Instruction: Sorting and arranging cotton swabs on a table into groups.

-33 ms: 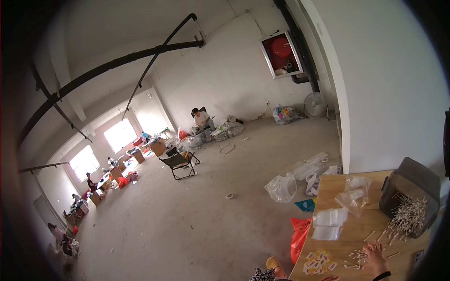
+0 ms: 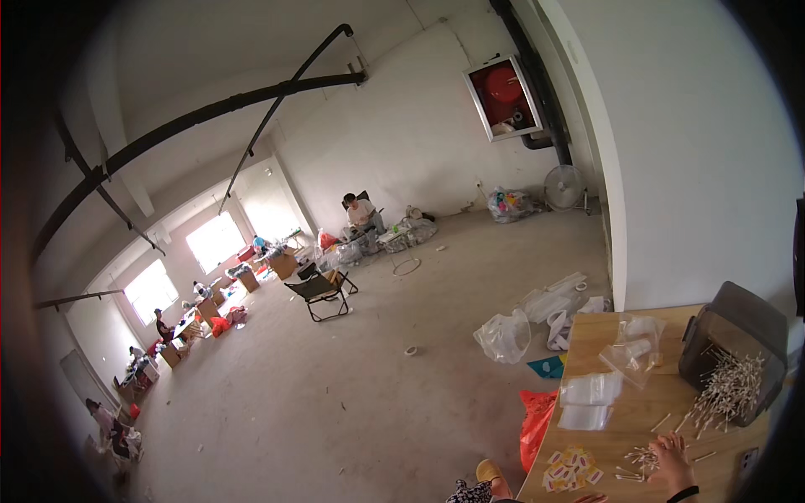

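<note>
My right hand (image 2: 671,463), with a dark band at the wrist, rests over a small heap of cotton swabs (image 2: 642,457) on the wooden table (image 2: 625,432). Its fingers are apart and touch the swabs. Only a sliver of my left hand (image 2: 592,498) shows at the lower edge, close to a scatter of small yellow-and-white cards (image 2: 573,469); what its fingers do is hidden. A grey plastic bin (image 2: 700,335) lies tipped on its side, with a large pile of swabs (image 2: 728,390) spilling from its mouth.
Clear plastic bags (image 2: 589,390) lie on the table, and a phone (image 2: 748,459) is near its right side. Beside the table are a red bag (image 2: 535,427) and more clear bags (image 2: 503,337). Farther off stand a folding chair (image 2: 319,289) and a fan (image 2: 563,187); several people sit working.
</note>
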`<action>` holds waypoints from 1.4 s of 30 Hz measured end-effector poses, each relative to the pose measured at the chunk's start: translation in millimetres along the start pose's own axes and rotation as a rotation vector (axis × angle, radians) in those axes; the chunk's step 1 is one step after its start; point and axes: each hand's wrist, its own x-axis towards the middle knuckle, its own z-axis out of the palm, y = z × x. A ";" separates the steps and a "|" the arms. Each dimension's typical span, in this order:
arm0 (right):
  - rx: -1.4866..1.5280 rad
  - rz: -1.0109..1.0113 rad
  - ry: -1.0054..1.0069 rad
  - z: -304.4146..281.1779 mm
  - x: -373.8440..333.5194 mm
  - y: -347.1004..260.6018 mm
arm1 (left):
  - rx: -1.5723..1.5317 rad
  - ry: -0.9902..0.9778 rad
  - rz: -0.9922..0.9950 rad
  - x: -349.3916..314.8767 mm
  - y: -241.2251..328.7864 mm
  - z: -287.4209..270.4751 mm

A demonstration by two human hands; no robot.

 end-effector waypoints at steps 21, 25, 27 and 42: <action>0.062 0.046 -0.057 -13.5 7.7 -8.9 | 0.007 -0.020 0.005 1.3 -7.8 -4.9; 0.048 0.044 -0.050 -10.0 7.6 -6.9 | 0.007 -0.025 0.001 1.1 -7.4 -4.7; 0.048 0.045 -0.048 -8.0 8.5 -5.5 | 0.007 -0.025 -0.001 1.7 -7.4 -4.7; 0.181 0.085 0.113 5.7 17.9 -7.1 | 0.005 -0.003 0.008 2.8 -6.8 -6.3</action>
